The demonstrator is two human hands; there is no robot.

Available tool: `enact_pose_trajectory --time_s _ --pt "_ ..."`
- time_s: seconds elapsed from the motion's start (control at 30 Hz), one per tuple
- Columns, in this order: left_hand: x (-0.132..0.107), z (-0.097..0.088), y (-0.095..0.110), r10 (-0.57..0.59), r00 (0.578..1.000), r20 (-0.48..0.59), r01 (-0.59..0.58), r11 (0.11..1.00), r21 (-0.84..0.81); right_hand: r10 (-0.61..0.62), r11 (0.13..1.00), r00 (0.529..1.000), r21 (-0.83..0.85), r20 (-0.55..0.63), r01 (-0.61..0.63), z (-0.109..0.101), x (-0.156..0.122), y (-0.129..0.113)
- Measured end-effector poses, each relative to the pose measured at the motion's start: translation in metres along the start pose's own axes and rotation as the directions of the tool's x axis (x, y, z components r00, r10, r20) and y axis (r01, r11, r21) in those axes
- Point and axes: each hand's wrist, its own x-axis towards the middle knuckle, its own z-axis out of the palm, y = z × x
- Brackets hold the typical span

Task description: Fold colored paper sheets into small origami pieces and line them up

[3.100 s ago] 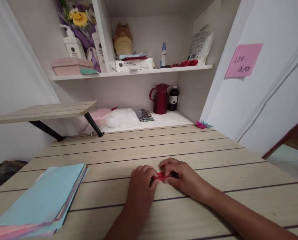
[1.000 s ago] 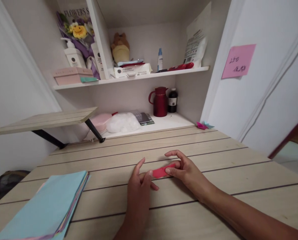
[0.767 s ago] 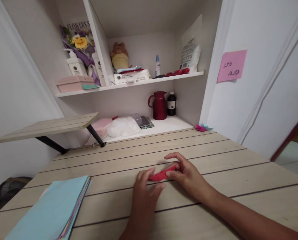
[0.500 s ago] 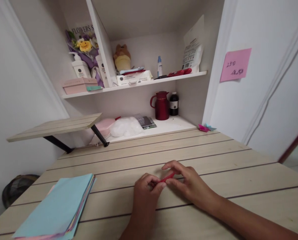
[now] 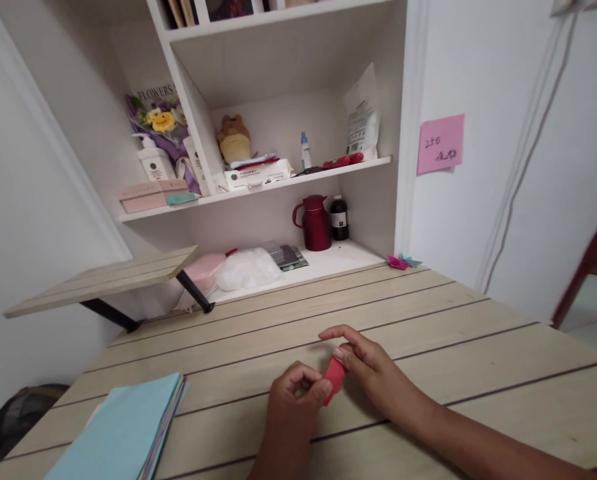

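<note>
Both hands meet over the wooden table (image 5: 453, 333) near its front edge. A small folded strip of red paper (image 5: 334, 379) is held between them, tilted almost upright. My left hand (image 5: 293, 407) pinches its lower end with curled fingers. My right hand (image 5: 365, 367) grips its upper end between thumb and fingers, the index finger stretched out above.
A stack of coloured paper sheets (image 5: 123, 437), light blue on top, lies at the front left. Small folded pink and teal paper pieces (image 5: 401, 261) sit at the table's back right. Behind is a shelf unit with a red jug (image 5: 315, 223), bottles and boxes. A raised wooden board (image 5: 103, 280) stands left.
The red strip lay nearly flat between my fingers and now stands tilted on end. Both hands shifted slightly toward me. The view tipped upward, showing more of the shelves.
</note>
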Motion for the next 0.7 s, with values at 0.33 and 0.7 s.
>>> enact_pose_trajectory --time_s 0.33,0.7 --pt "0.006 -0.007 -0.001 -0.106 0.984 -0.143 0.06 0.954 -0.293 0.144 0.924 0.985 0.342 0.1 -0.17 0.007 0.007 0.015" --pt "0.002 -0.002 0.003 -0.093 0.989 -0.117 0.068 0.977 -0.203 0.01 0.964 0.971 0.256 0.238 -0.073 0.01 -0.001 -0.004"
